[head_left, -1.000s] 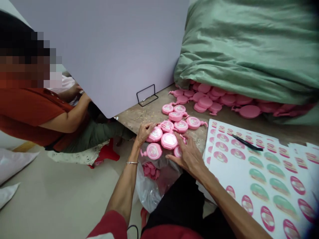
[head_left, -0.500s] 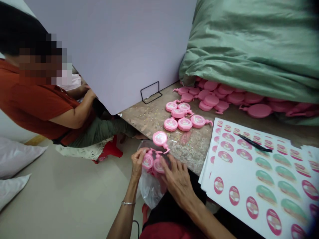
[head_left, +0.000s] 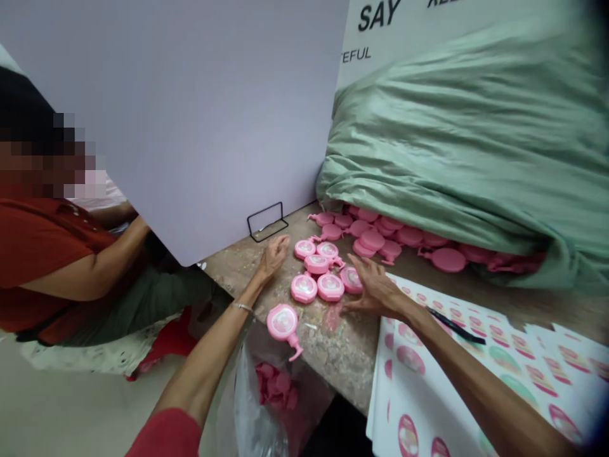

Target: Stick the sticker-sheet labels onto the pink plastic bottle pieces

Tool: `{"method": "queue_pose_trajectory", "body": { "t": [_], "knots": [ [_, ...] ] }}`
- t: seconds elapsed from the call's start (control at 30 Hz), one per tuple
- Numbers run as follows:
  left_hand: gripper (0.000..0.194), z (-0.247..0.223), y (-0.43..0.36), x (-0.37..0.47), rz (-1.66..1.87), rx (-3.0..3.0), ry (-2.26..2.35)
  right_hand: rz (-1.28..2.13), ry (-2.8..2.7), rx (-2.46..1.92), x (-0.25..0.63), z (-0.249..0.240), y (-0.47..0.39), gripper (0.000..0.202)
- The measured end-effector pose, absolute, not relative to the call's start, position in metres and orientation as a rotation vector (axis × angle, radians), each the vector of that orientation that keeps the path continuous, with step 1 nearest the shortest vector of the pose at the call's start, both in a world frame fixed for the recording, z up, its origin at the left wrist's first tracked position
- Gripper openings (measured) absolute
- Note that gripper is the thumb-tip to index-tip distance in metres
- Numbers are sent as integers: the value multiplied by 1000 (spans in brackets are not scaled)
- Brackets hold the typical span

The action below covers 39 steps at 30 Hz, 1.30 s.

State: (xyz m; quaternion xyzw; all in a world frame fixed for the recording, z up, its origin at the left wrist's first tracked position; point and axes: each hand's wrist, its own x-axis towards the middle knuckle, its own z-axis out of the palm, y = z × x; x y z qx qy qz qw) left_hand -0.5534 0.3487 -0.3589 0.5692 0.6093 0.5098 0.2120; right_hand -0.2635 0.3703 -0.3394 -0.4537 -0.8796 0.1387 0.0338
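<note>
Several pink, round, flat plastic pump bottles (head_left: 316,263) with printed stickers lie in a cluster on the worktop. My left hand (head_left: 274,257) rests at the cluster's left side, fingers stretched forward and close together, with nothing visible in it. On the right side, my right hand (head_left: 373,289) has its fingers and thumb spread around a labelled pump bottle (head_left: 351,280), partly covering it. One more labelled pump bottle (head_left: 283,322) lies nearer me at the table's edge, its hooked spout pointing toward me. Below the edge hangs a clear plastic bag (head_left: 252,400) with pink pieces (head_left: 276,386) inside.
Unlabelled pink bottles (head_left: 371,239) spill from under a green cloth (head_left: 451,158). Sticker sheets (head_left: 428,393) with a black strip (head_left: 457,325) lie at right. A grey panel (head_left: 214,127) and wire stand (head_left: 268,222) are behind. A co-worker in an orange-red top (head_left: 47,254) sits left.
Both my hands have moved from the bag up onto the worktop, to either side of the labelled bottles. The two bottles they held are out of them. The view has shifted too.
</note>
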Motion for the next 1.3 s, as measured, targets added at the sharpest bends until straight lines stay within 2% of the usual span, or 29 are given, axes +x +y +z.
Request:
{"method": "queue_pose_trajectory", "body": {
  "t": [0.17,0.3,0.63,0.8,0.97,1.1,1.3],
  "knots": [
    [51,-378,411,-536,1229,1615,1444,662,-2854,-1385,-283,-350,404,143],
    [56,-375,413,-527,1137,1602,1303,757,-2896,-1179,-296,-353,420,136],
    [54,-354,339,-536,1090,1505,1353,623,-2726,-822,-307,-363,346,99],
    [49,-350,302,-532,1111,1480,1353,530,-2728,-857,-287,-355,321,96],
    [44,-353,287,-525,1084,1499,1341,352,-2735,-1185,-259,-356,312,105],
    [45,-355,275,-521,1085,1483,1294,347,-2728,-1176,-264,-360,295,88],
    [47,-351,245,-517,1201,1374,1326,407,-2648,-1047,-281,-360,272,84]
  ]
}}
